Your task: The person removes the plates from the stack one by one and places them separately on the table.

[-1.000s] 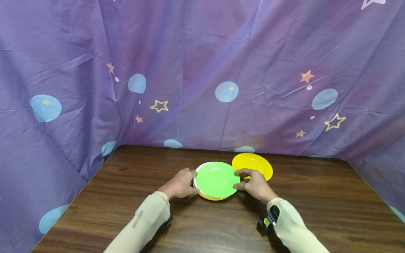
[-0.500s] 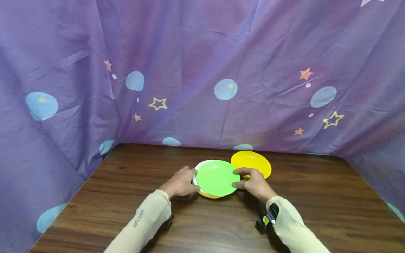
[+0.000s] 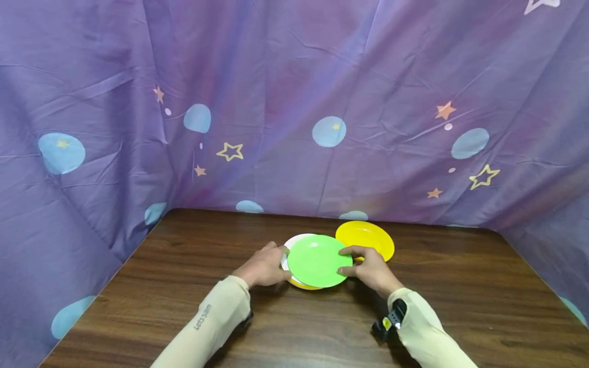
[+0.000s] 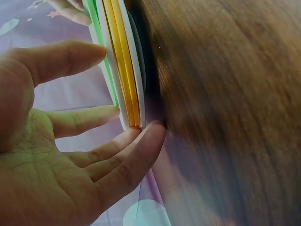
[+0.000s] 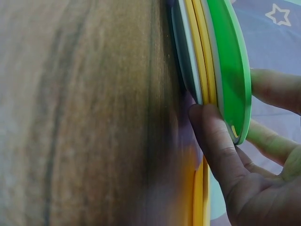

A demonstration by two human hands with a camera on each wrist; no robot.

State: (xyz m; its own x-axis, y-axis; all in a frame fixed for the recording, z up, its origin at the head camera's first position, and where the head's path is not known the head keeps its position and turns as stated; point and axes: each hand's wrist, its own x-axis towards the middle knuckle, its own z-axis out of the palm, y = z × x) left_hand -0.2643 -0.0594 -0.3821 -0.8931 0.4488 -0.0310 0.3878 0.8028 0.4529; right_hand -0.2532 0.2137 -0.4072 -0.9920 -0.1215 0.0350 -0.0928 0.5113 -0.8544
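A stack of round plates stands mid-table, with a green plate [image 3: 317, 261] on top. Below it come a white plate [image 3: 296, 240] and yellow plates [image 4: 121, 61]; a lower white rim and a dark grey piece show under these. My left hand [image 3: 267, 265] holds the stack's left edge, thumb and fingers spread across the rims. With my right hand [image 3: 371, 270] I pinch the green plate's right rim, one finger [image 5: 211, 136] lying against the lower plates' edge. The green plate sits off-centre to the right and stands slightly apart from the stack there.
Behind my right hand a separate yellow plate [image 3: 365, 237] lies on the brown wooden table [image 3: 294, 337]. A purple curtain [image 3: 276, 102] with stars and blue spots hangs around the table's back and sides.
The green plate has shifted slightly right, so more of the white plate shows at its left. Both hands stay almost where they were.
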